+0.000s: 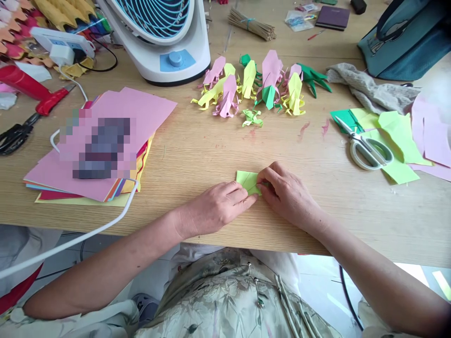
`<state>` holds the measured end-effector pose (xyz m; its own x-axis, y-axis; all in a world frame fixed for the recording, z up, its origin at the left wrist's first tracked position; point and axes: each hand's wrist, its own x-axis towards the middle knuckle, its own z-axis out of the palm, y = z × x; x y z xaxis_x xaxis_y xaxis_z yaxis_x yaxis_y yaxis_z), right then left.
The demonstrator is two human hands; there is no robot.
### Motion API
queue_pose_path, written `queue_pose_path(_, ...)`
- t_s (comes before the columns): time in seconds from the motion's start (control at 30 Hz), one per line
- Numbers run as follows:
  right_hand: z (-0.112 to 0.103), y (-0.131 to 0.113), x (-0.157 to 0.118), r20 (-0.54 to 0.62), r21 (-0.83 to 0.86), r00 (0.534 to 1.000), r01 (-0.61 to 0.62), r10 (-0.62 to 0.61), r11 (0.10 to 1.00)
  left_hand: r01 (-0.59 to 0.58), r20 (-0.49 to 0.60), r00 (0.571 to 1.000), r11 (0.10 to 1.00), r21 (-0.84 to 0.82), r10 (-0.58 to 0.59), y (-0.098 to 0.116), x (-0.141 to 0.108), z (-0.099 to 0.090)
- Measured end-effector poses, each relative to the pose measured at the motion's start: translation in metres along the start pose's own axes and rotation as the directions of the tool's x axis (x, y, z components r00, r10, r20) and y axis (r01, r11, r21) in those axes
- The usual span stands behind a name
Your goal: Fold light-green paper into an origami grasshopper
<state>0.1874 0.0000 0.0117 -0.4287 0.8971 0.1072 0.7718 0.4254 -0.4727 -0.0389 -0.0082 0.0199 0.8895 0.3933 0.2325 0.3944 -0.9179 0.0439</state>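
Note:
A small light green paper (245,180) with crease lines lies on the table near its front edge, between my hands. My left hand (220,204) rests on the lower left part of the paper, its fingers together and pressing it. My right hand (287,195) pinches the paper's right edge between thumb and index finger. The fingers cover the lower part of the paper. Beyond the hands stand several folded paper figures (271,70) in pink, yellow and green, with a small light green one (252,118) nearest.
Scissors (369,152) lie on green paper pieces (401,173) at the right. A stack of coloured paper (151,105) bears a blurred dark object at the left. Behind are a fan (176,58), a grey cloth (373,89) and a teal bag (405,47). A white cable (116,218) crosses the left edge.

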Motion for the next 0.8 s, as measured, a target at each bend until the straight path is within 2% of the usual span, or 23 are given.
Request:
queue_pose_path(0.1,-0.004,0.008,-0.003,-0.029,0.122,0.999,0.024,-0.020,0.992,0.035,-0.003,0.999,0.999,0.000,-0.035,0.003,-0.001,0.005)
queue_pose_path(0.2,-0.010,0.015,-0.016,-0.110,0.263,0.992,0.089,-0.061,0.961,0.048,0.012,0.999,0.999,0.003,-0.048,0.003,-0.002,0.008)
queue_pose_path(0.3,-0.015,0.014,-0.035,-0.084,0.191,0.981,0.186,-0.173,0.964,0.056,0.036,0.998,0.998,0.003,-0.056,0.003,-0.002,0.007)
queue_pose_path(0.43,-0.013,0.009,-0.052,0.025,-0.060,0.952,0.306,-0.305,0.950,0.092,0.093,0.992,0.996,-0.019,-0.090,0.005,-0.002,0.004)
queue_pose_path(0.53,-0.011,0.008,-0.055,0.074,-0.167,0.952,0.306,-0.298,0.937,0.124,0.120,0.986,0.992,-0.035,-0.119,0.008,-0.003,0.002)
queue_pose_path(0.8,-0.006,0.007,-0.056,0.025,-0.146,0.964,0.265,-0.264,0.953,0.192,0.083,0.979,0.979,-0.064,-0.186,0.016,-0.004,0.005)
